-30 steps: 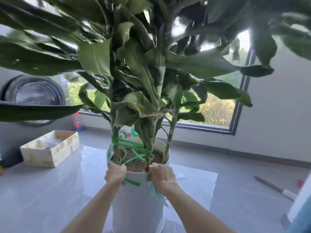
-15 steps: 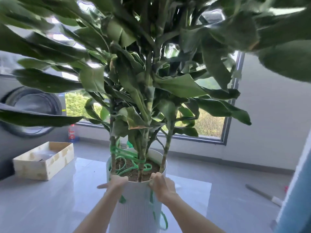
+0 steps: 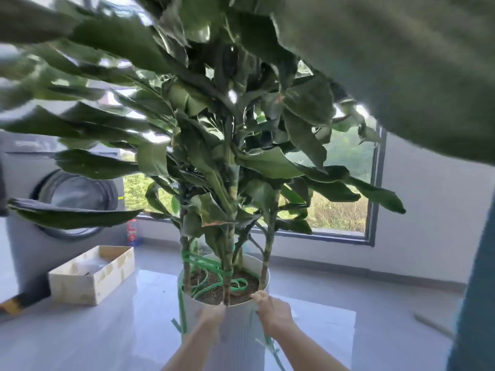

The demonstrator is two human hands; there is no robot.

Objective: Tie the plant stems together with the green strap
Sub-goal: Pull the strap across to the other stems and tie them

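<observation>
White pot (image 3: 241, 341): right hand (image 3: 274, 313) fingers (image 3: 258, 297) curl over its rim, left hand (image 3: 211, 318) too blurry to tell. Blurred leaves (image 3: 401, 76) block the top of the view; washer (image 3: 72, 199), box (image 3: 91, 285) & bottle (image 3: 131, 231) sit back left.

A home laundry corner: washing machine (image 3: 72, 207) (front-loading), tiled floor (image 3: 107, 330), big window (image 3: 345, 199).

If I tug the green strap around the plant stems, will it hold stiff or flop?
Probably floppy: the flat green strap curls loosely on the soil and dangles down the white ribbed pot. Likely light, being thin and narrow.
</observation>
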